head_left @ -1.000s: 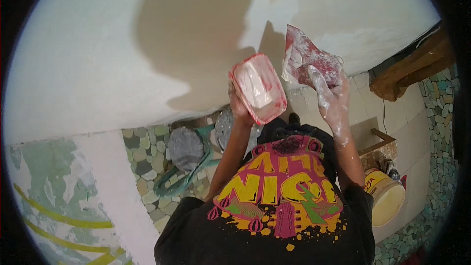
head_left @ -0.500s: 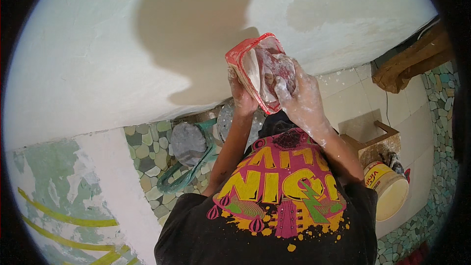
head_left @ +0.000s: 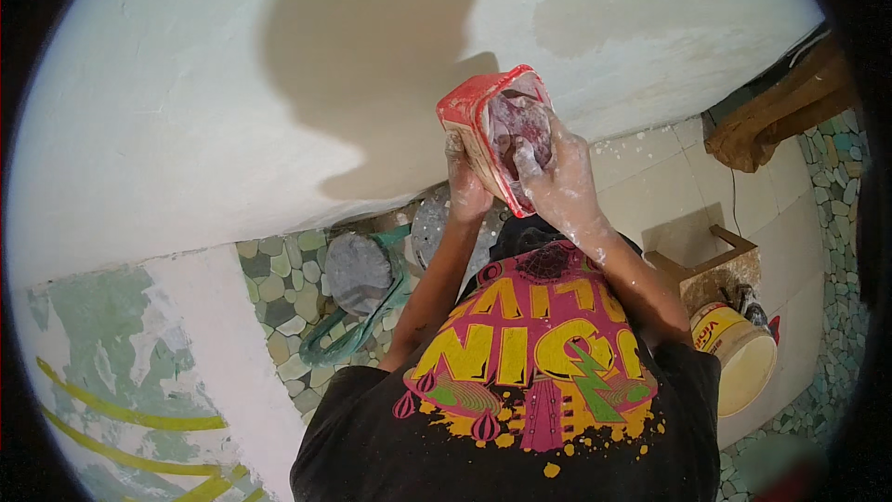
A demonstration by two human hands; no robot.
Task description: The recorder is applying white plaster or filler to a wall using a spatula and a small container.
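Note:
My left hand (head_left: 465,172) grips a red plastic tub (head_left: 463,102) from its left side and underneath; the tub is tipped with its opening toward the right, and its inside is smeared white. My right hand (head_left: 567,177) is closed on a red flexible scraper (head_left: 520,116), caked in white paste, which is pushed into the tub's opening. Both hands and the right forearm are streaked with white. The scraper's lower edge is partly hidden by the tub and my fingers.
A white wall (head_left: 167,167) fills the top. Below it are a grey round bucket (head_left: 358,270) on pebble tiles, a wooden stool (head_left: 706,279), a yellow-labelled white bucket (head_left: 743,372), a brown draped object (head_left: 771,107) and a cable (head_left: 734,200).
My right hand has moved left, bringing the scraper into the tub. The tub rose and turned sideways, then shifted slightly right since half a second ago.

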